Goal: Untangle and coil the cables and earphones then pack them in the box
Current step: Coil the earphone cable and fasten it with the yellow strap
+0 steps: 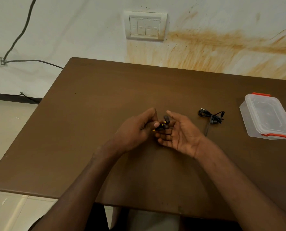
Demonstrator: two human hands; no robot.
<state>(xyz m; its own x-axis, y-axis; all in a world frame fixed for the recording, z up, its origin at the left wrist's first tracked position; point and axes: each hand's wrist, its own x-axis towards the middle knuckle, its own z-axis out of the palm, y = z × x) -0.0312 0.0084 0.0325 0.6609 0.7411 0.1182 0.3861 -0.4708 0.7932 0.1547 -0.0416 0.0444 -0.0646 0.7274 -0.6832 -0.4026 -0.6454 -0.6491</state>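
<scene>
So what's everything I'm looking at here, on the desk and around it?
table: one, dark brown, fills the middle of the view.
earphones with yellow marks: one set, black, held between the two hands above the table.
bundled earphones: one set, black, lying on the table between the hands and the box.
box: one, clear plastic with red clips, lid on, at the table's right edge.
switch panel: one, cream, on the wall behind the table.
wall cables: a few, dark grey, on the wall at left.
wall stain: rusty orange streaks, right of the panel.
left hand: one, fingers curled, pinching the earphones.
right hand: one, palm up, fingers straight, beneath the earphones.
</scene>
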